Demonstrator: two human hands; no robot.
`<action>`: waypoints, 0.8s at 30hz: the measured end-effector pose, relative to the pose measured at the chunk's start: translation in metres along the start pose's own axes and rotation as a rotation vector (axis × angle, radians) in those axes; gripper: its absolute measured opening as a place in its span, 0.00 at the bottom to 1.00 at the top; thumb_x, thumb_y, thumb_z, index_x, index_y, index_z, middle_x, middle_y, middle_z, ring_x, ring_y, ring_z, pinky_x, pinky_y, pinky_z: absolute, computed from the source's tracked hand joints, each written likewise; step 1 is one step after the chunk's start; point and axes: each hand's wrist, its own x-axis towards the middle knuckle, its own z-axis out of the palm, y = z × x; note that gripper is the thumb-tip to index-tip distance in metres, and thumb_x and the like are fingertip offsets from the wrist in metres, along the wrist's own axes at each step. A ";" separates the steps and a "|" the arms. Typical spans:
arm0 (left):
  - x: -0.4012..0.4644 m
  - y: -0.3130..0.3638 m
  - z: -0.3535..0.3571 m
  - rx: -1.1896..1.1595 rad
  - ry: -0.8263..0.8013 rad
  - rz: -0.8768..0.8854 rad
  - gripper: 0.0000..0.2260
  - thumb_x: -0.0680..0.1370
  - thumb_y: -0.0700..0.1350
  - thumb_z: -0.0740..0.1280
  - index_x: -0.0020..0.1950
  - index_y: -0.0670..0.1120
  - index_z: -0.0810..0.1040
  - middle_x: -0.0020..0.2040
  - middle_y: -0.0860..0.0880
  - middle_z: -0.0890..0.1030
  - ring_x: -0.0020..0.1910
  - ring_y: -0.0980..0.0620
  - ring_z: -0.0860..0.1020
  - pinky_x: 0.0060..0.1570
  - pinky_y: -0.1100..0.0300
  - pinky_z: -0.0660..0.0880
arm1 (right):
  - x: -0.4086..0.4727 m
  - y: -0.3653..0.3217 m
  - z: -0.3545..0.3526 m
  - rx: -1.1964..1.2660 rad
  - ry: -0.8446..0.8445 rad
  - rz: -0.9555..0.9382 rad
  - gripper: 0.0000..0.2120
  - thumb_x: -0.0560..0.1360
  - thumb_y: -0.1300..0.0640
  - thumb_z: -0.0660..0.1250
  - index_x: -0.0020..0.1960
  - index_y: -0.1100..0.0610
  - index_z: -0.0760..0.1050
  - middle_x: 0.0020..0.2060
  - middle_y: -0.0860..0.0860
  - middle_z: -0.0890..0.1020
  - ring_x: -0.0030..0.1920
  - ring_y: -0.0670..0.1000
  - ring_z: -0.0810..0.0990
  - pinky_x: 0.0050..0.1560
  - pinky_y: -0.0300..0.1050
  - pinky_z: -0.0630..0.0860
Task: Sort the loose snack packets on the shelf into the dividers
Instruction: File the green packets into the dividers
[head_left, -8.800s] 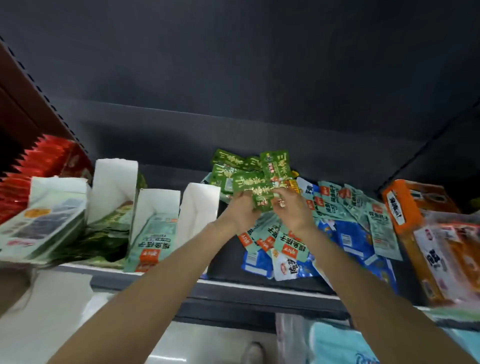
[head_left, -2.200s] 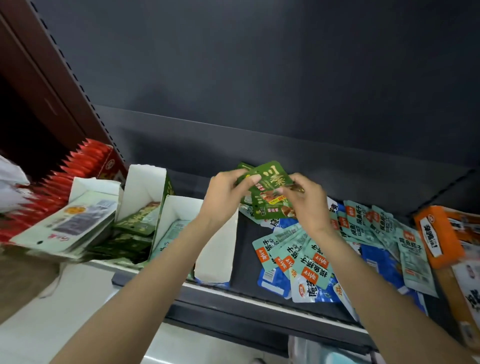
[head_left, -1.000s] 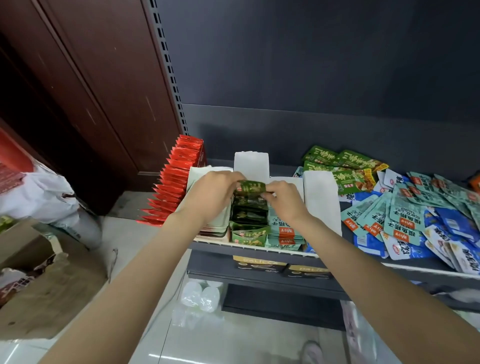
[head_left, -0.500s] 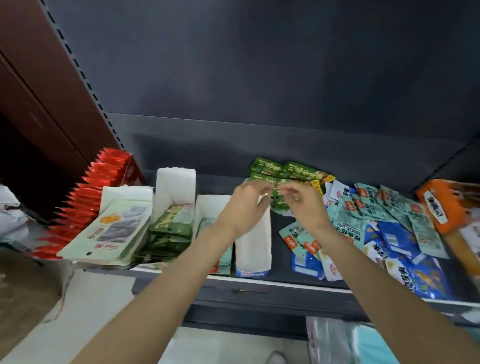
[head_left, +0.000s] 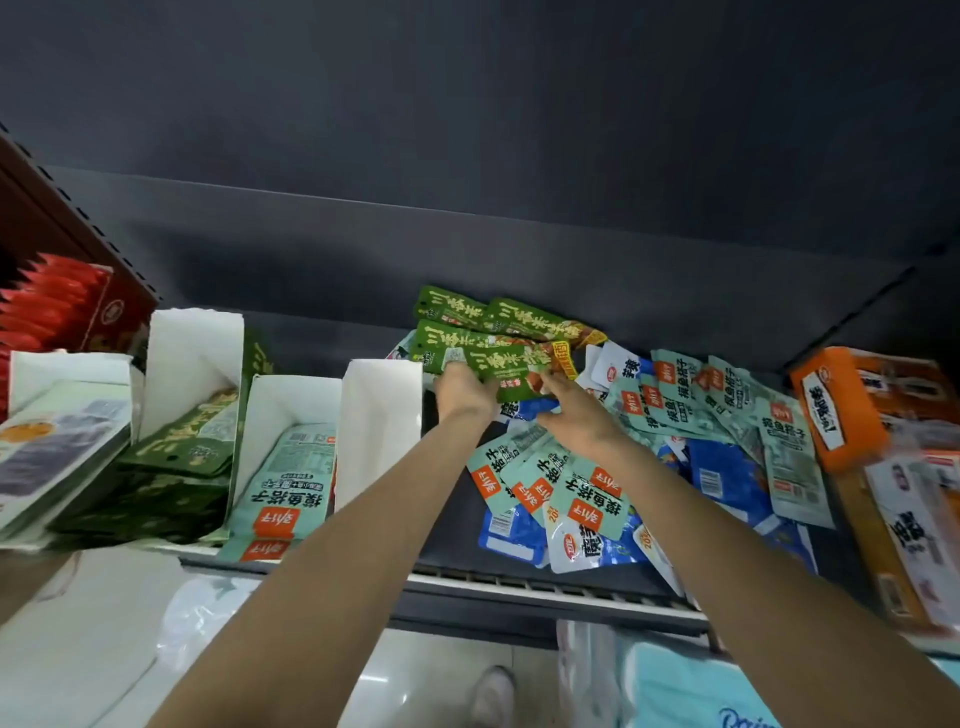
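Several loose green snack packets (head_left: 470, 318) lie piled at the back of the dark shelf (head_left: 519, 586). My left hand (head_left: 464, 391) and my right hand (head_left: 574, 420) both grip the front green packet (head_left: 511, 370), the left at its left edge and the right at its lower right corner. White cardboard dividers (head_left: 378, 415) stand to the left; one slot holds green packets (head_left: 189, 441) and the slot beside it holds teal packets (head_left: 284, 493). Loose teal packets (head_left: 571, 486) and blue packets (head_left: 727, 478) lie scattered under and right of my right arm.
Red packets (head_left: 47, 306) stand in a row at the far left, with a flat pale packet (head_left: 47, 441) in the leftmost divider. Orange boxes (head_left: 836, 410) crowd the shelf's right end. A shoe (head_left: 491, 696) and pale wrapped goods (head_left: 675, 686) show on the floor below.
Both hands have moved from the dividers back to the green pile and taken hold of its front packet. The view has swung right and closer to the shelf.
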 end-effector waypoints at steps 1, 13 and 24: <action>-0.005 0.004 -0.003 0.011 0.013 0.028 0.10 0.78 0.43 0.65 0.51 0.35 0.77 0.52 0.37 0.80 0.53 0.41 0.78 0.47 0.55 0.73 | -0.001 -0.001 -0.001 0.027 0.025 -0.010 0.30 0.78 0.60 0.61 0.76 0.52 0.51 0.74 0.52 0.59 0.72 0.54 0.62 0.69 0.46 0.61; -0.060 0.015 -0.088 0.167 0.155 0.768 0.10 0.79 0.33 0.59 0.56 0.43 0.73 0.42 0.43 0.80 0.41 0.43 0.78 0.39 0.51 0.75 | -0.037 -0.063 -0.022 0.230 0.536 -0.258 0.16 0.75 0.62 0.67 0.61 0.54 0.70 0.59 0.52 0.72 0.53 0.49 0.78 0.56 0.48 0.76; -0.084 -0.061 -0.249 0.077 0.386 1.009 0.05 0.80 0.37 0.61 0.50 0.42 0.75 0.42 0.50 0.75 0.39 0.55 0.72 0.39 0.64 0.66 | -0.073 -0.209 0.040 0.330 0.611 -0.556 0.07 0.74 0.60 0.68 0.46 0.60 0.71 0.41 0.53 0.80 0.40 0.46 0.79 0.38 0.32 0.71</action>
